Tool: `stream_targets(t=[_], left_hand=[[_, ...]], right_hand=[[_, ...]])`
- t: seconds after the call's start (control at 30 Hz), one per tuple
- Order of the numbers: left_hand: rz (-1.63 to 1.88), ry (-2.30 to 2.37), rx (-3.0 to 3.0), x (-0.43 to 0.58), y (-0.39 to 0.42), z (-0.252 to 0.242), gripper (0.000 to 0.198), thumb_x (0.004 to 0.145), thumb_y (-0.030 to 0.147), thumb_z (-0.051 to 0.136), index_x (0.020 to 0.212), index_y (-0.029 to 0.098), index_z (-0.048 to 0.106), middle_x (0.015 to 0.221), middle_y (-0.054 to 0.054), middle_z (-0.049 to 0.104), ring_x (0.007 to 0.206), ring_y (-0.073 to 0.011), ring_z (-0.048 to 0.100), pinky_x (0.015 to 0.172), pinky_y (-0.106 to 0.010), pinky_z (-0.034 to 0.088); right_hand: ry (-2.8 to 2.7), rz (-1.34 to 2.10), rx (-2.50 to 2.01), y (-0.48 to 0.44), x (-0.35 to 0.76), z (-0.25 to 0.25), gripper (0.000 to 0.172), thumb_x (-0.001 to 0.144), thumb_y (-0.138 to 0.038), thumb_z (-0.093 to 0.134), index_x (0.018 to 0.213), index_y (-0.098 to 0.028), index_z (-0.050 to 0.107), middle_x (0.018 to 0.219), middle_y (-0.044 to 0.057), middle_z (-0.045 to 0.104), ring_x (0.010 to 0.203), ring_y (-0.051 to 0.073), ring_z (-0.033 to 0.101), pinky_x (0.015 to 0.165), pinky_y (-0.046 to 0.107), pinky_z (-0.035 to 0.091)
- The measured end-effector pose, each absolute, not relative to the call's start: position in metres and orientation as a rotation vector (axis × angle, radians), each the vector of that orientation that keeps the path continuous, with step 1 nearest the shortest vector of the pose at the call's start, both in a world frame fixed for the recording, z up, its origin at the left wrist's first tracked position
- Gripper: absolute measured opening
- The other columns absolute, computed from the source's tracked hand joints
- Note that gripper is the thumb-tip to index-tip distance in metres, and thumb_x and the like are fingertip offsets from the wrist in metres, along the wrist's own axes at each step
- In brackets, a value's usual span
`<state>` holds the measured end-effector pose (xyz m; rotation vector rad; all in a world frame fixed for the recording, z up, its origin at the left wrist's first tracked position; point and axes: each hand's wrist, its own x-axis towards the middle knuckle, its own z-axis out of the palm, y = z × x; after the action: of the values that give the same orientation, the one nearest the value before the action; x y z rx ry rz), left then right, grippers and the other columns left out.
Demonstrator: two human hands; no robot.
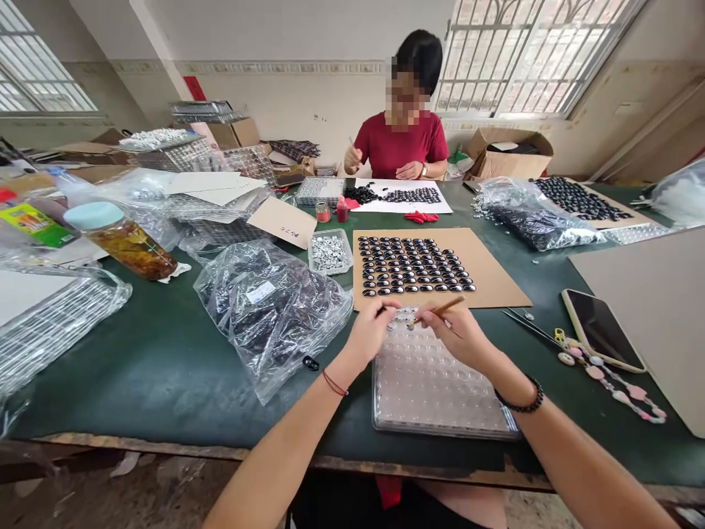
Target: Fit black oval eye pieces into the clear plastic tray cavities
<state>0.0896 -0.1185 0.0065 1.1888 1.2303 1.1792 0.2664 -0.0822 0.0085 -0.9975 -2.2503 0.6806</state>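
My right hand (460, 334) is closed around a thin wooden-handled stick (447, 306), possibly a brush. Its lower end meets the top rows of a clear dimpled plastic tray (435, 389). Small whitish-silver round pieces (406, 316) sit in those rows. At the tray's upper left corner, my left hand (370, 334) is pinched; a small dark thing shows at its fingertips, too small to name. Just beyond both hands lies a cardboard sheet (504, 283) with rows of glossy black oval pieces (413, 264).
A clear bag of dark pieces (264, 294) lies left of the tray, near a plastic box of silvery pieces (330, 251). To the right are tweezers (532, 328), a phone (601, 330) and a bead strap (622, 389). Across the table sits a co-worker (402, 143).
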Motion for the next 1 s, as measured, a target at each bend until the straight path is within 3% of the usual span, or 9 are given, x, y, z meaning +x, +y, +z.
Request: stream_targets(t=[0.1, 0.23, 0.43, 0.63, 0.8, 1.0], left_hand=[[1.060, 1.441, 1.798, 0.096, -0.128, 0.003, 0.018, 0.082, 0.028, 0.047, 0.088, 0.020, 0.062, 0.081, -0.004, 0.058, 0.071, -0.0162, 0.051, 0.063, -0.026, 0.036], [0.864, 1.516, 2.067, 0.100, -0.133, 0.001, 0.027, 0.087, 0.028, 0.038, 0.075, 0.020, 0.061, 0.071, -0.004, 0.057, 0.067, -0.0172, 0.052, 0.060, -0.025, 0.033], [0.923, 1.480, 1.936, 0.094, -0.124, 0.005, 0.024, 0.086, 0.028, 0.041, 0.072, 0.019, 0.058, 0.069, -0.001, 0.058, 0.065, -0.0156, 0.050, 0.061, -0.025, 0.033], [1.121, 1.432, 1.446, 0.092, -0.118, 0.010, 0.026, 0.079, 0.038, 0.052, 0.081, 0.016, 0.065, 0.060, 0.001, 0.053, 0.058, -0.0137, 0.045, 0.056, -0.024, 0.034], [0.966, 1.275, 1.495, 0.101, -0.124, 0.009, 0.029, 0.074, 0.038, 0.059, 0.091, 0.017, 0.069, 0.050, 0.004, 0.039, 0.049, -0.0101, 0.033, 0.051, -0.023, 0.029], [0.994, 1.374, 1.583, 0.106, -0.129, 0.009, 0.028, 0.073, 0.038, 0.060, 0.088, 0.017, 0.071, 0.051, 0.003, 0.041, 0.050, -0.0106, 0.033, 0.050, -0.024, 0.030]], right_hand=[[-2.285, 0.647, -0.902, -0.091, 0.272, 0.005, 0.029, 0.091, -0.032, 0.036, 0.084, -0.018, 0.061, 0.070, 0.005, 0.062, 0.060, 0.014, 0.056, 0.056, 0.025, 0.041], [-2.265, 0.590, -0.829, -0.096, 0.274, 0.001, 0.025, 0.090, -0.028, 0.037, 0.086, -0.020, 0.060, 0.068, 0.004, 0.062, 0.060, 0.014, 0.057, 0.056, 0.025, 0.042], [-2.167, 0.494, -0.766, -0.098, 0.283, -0.002, 0.014, 0.087, -0.024, 0.044, 0.087, -0.022, 0.058, 0.067, 0.002, 0.063, 0.057, 0.014, 0.057, 0.054, 0.025, 0.042], [-1.879, 0.615, -0.844, -0.101, 0.286, -0.005, 0.019, 0.090, -0.027, 0.039, 0.087, -0.021, 0.056, 0.072, 0.003, 0.064, 0.055, 0.013, 0.059, 0.055, 0.027, 0.046], [-1.858, 0.729, -0.740, -0.104, 0.283, -0.008, 0.017, 0.089, -0.028, 0.041, 0.090, -0.021, 0.057, 0.063, 0.001, 0.060, 0.055, 0.013, 0.059, 0.056, 0.027, 0.047], [-1.658, 0.948, -0.671, -0.101, 0.280, -0.001, 0.026, 0.089, -0.035, 0.040, 0.080, -0.018, 0.058, 0.061, 0.002, 0.059, 0.049, 0.012, 0.057, 0.050, 0.025, 0.047]])
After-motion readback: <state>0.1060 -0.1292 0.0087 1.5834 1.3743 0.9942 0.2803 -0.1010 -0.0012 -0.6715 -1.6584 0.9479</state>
